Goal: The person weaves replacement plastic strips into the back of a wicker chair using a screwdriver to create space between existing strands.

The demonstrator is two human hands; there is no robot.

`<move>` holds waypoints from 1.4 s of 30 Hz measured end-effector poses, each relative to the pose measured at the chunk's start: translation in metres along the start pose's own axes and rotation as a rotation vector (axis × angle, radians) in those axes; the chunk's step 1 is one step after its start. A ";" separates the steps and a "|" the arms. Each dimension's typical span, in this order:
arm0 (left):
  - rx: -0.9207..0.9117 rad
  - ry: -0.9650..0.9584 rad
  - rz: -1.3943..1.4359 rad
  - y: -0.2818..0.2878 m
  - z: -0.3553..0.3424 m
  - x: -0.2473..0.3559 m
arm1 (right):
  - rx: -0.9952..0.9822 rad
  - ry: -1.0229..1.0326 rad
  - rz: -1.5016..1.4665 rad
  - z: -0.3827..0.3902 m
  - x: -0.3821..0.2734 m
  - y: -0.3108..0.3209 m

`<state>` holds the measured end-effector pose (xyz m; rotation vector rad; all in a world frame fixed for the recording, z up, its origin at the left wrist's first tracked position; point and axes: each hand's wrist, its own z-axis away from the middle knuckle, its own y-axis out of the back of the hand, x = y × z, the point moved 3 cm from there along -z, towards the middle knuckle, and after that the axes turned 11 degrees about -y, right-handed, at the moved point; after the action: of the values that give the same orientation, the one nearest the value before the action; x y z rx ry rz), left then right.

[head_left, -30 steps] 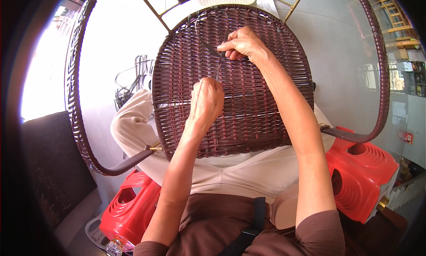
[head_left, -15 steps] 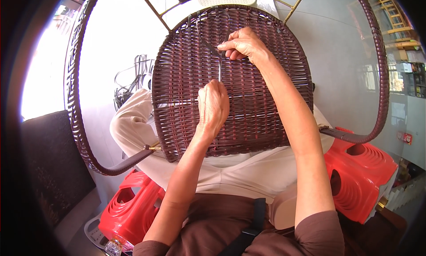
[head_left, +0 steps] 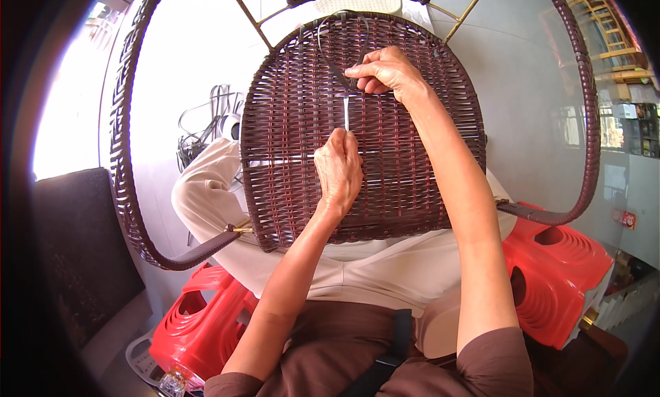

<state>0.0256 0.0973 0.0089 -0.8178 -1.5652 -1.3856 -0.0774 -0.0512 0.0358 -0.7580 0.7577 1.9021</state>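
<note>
A dark brown woven chair seat (head_left: 405, 170) lies across my lap, with red showing through its weave. My left hand (head_left: 339, 164) is closed over the middle of the seat around a tool with a flat metal shaft (head_left: 346, 114); its handle is hidden in the fist. The shaft points away from me, its tip at the weave. Beyond it, my right hand (head_left: 386, 74) pinches a dark flat weaving strip (head_left: 330, 61) between thumb and fingers. The strip loops up toward the far rim of the seat.
Wrapped armrest loops (head_left: 122, 129) curve around both sides, with brass-coloured rods (head_left: 249, 15) near the far rim. Loose dark strips (head_left: 216, 108) lie on the floor at left. Red plastic stools (head_left: 206, 328) stand beside me, and a dark panel (head_left: 86, 252) is at far left.
Both hands have shifted slightly to the right, the left a little nearer to me. More of the metal shaft shows, and the strip's loop looks wider. The seat has tilted slightly.
</note>
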 end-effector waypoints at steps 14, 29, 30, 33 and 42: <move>0.054 -0.025 0.107 0.002 0.004 0.009 | -0.034 0.055 -0.028 0.002 -0.002 0.001; 0.041 -0.013 0.108 0.002 0.005 0.002 | -0.103 0.035 -0.058 0.009 -0.009 0.005; 0.039 -0.009 0.121 0.001 0.004 0.004 | -0.100 0.036 -0.057 0.008 -0.009 0.007; 0.023 0.057 0.150 0.002 0.004 0.013 | -0.137 0.017 -0.074 0.006 -0.006 0.010; 0.046 0.043 0.165 0.003 0.005 0.010 | -0.109 0.046 0.012 0.004 -0.011 0.007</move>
<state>0.0230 0.1024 0.0195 -0.8644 -1.4574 -1.2361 -0.0805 -0.0563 0.0482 -0.8696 0.6923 1.9552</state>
